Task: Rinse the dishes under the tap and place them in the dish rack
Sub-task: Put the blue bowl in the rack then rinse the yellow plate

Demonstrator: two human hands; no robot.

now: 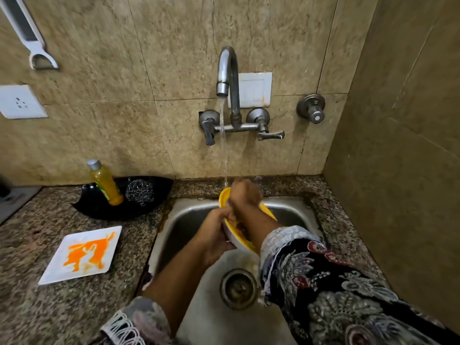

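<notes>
- Bowl [225,195] tilting over the sink [189,212], under water running from the tap [227,70].
- Left hand [214,235] gripping its rim; right hand [245,194] curled inside, blurred.
- Stained plate [82,253] lying on the table [49,307].

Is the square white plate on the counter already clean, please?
No, the plate lies on the counter left of the sink with orange smears across its middle.
</notes>
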